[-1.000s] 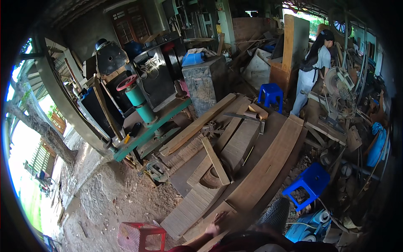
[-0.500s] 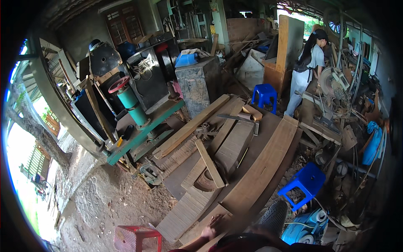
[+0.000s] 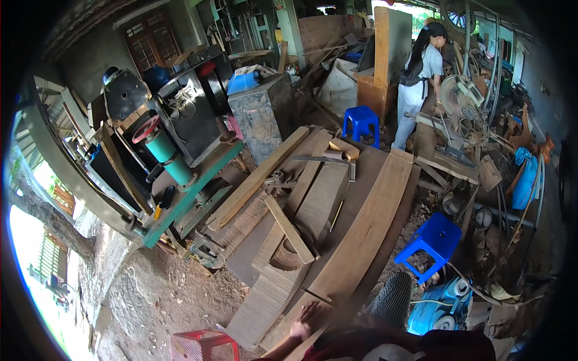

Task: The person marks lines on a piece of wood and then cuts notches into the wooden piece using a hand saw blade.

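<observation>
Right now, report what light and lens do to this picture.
Head view: glare bleaches the background beside the tree; head view: the grey post looks bowed, likely by the fisheye; head view: the left hand sits in dim light, fingers distinguishable.

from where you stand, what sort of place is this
Most likely a woodworking shop: there's a long plank, a square for marking, and a green machine.

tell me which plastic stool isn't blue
The red plastic stool with the striped seat, cut off at the lower edge; the far blue plastic stool and the nearer blue plastic stool at right are both blue.
</observation>
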Demonstrator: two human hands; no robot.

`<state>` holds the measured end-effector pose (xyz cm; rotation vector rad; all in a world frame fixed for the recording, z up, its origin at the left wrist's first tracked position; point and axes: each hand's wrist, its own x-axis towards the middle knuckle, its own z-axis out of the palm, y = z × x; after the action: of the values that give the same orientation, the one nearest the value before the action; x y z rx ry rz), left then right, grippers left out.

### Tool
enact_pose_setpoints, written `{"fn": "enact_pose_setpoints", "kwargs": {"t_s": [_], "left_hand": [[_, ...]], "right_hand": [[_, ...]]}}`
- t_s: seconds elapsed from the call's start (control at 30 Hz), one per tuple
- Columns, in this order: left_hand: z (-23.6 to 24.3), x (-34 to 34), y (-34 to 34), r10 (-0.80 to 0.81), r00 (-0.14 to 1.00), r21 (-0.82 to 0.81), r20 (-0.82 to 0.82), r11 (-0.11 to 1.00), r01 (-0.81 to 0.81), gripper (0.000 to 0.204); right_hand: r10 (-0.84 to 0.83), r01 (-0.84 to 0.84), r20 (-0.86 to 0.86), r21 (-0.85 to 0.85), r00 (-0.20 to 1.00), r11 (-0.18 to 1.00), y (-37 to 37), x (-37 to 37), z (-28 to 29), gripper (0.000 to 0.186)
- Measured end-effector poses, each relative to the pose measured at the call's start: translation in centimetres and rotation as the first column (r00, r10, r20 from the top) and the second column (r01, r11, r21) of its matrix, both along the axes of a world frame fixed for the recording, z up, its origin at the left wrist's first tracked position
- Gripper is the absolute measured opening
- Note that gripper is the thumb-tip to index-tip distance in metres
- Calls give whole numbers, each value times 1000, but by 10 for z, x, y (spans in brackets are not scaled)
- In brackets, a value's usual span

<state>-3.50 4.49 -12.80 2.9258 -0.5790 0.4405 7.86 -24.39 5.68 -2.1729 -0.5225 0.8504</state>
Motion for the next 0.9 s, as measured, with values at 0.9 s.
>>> {"fn": "enact_pose_setpoints", "kwargs": {"t_s": [0.9], "left_hand": [[193,41,-41,26,979,-513,-205,848,-130,51]], "right_hand": [[68,-92,-247,-86,967,992,0,9,-15,54]]}}
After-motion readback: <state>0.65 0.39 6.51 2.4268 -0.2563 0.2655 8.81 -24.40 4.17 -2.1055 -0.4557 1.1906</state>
